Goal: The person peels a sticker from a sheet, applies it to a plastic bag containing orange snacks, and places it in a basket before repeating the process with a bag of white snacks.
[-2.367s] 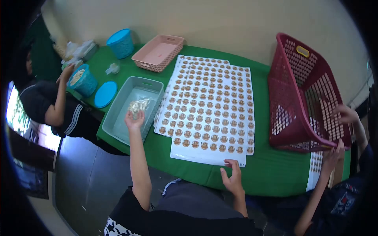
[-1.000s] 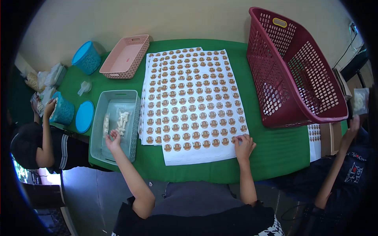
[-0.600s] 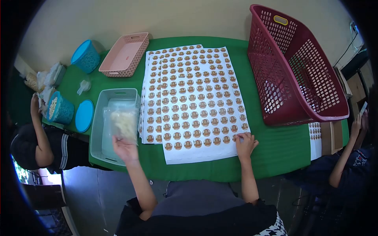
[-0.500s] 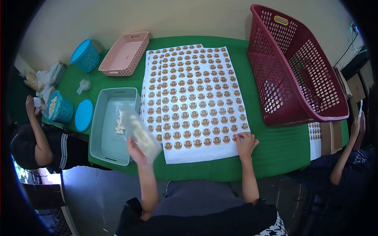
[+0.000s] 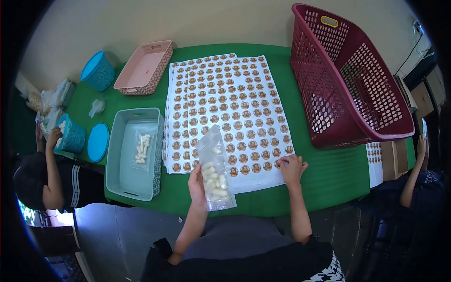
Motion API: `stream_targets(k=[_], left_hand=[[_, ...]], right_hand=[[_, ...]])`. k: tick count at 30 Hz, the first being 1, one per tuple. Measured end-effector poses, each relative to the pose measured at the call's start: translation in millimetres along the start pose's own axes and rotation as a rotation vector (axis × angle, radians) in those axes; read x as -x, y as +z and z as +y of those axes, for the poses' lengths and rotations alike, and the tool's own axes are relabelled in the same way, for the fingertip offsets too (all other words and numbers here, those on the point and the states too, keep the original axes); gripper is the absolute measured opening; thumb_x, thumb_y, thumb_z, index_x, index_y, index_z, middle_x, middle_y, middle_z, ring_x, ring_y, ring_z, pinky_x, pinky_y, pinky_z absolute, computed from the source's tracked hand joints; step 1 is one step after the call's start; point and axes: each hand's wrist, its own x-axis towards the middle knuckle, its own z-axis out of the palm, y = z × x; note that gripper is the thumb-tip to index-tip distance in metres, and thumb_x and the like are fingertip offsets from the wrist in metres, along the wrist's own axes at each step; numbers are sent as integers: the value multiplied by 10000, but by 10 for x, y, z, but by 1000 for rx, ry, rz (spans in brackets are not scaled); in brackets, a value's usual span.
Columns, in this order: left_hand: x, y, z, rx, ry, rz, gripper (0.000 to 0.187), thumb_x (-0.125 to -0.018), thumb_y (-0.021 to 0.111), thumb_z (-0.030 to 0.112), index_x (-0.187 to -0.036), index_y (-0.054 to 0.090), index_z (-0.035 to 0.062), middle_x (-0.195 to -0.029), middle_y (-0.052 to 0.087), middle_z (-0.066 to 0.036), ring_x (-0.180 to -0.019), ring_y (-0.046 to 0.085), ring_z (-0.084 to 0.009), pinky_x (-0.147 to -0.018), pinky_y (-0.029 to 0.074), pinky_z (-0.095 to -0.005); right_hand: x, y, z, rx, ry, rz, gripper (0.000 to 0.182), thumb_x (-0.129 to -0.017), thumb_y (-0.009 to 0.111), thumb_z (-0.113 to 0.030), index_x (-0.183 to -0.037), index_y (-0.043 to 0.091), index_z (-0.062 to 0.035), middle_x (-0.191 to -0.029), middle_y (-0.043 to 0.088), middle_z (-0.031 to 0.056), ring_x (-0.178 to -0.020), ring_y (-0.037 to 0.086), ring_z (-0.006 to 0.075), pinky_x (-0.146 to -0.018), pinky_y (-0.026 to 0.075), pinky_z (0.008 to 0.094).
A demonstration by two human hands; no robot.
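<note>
My left hand (image 5: pixel 198 186) is closed on the left edge of a clear plastic pouch (image 5: pixel 217 181). Whitish oblong pieces fill its lower part, and it is tilted over the sticker sheets. Under it lies a stack of white sheets (image 5: pixel 256 180) printed with rows of round brown stickers. At the lower right corner of the top sheet, my right hand (image 5: pixel 293 170) pinches at a round sticker (image 5: pixel 277 164) with thumb and forefinger. Whether that sticker has lifted is hidden by the fingers. Left of the sheets, a pale green basket (image 5: pixel 123 162) holds another filled pouch (image 5: pixel 142 149).
A tall maroon basket (image 5: pixel 324 80) stands at the right. A pink basket (image 5: pixel 138 70), blue tubs (image 5: pixel 71 136), a blue lid (image 5: pixel 98 142) and a clear scoop (image 5: pixel 97 107) are at the left. Two people sit at the sides; one has a hand (image 5: pixel 54 137) at a tub.
My left hand has brought the pouch from beside the green basket rightward over the sheets. My right hand stays at the sheet's corner. The left person's hand has moved to the blue tub.
</note>
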Motion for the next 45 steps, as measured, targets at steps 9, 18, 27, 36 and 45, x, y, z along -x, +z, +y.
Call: stream_targets(k=[9, 18, 27, 36, 45], left_hand=[[-18, -142, 113, -20, 79, -27, 285, -826, 335, 252, -935, 489, 37, -810, 559, -94, -690, 564, -183, -619, 480, -306], [-7, -210, 112, 28, 89, -23, 289, -825, 338, 250, -937, 493, 34, -793, 562, -84, -681, 564, -177, -616, 482, -301], [19, -152, 115, 30, 88, 6, 311, -817, 356, 265, -913, 499, 7, -750, 563, -73, -631, 554, -157, -580, 481, -278], [-51, -134, 32, -34, 104, 74, 334, -825, 358, 292, -922, 501, 6, -772, 568, -78, -657, 560, -150, -605, 482, -268], [39, 6, -132, -208, -62, -188, 246, -876, 319, 223, -955, 451, 32, -936, 514, -87, -844, 535, -159, -760, 449, -284]], right_hand=[[-78, -40, 15, 44, -43, -59, 68, -638, 638, -187, -648, 620, -121, -773, 565, 13, -832, 445, 199, -792, 239, 422], [-146, -16, 96, 22, -148, -173, 87, -646, 621, -188, -654, 597, -104, -760, 559, 29, -825, 462, 212, -798, 232, 413], [-38, -110, 90, -77, -232, -441, 121, -705, 551, -204, -716, 535, -85, -719, 523, 30, -757, 461, 178, -741, 232, 313], [27, -424, 69, -287, -242, -663, 137, -745, 503, -198, -793, 506, -69, -786, 546, 56, -798, 483, 168, -768, 241, 298], [3, -935, -558, -952, -328, -352, 194, -683, 597, -32, -813, 455, -7, -701, 538, 32, -625, 474, 80, -579, 384, 230]])
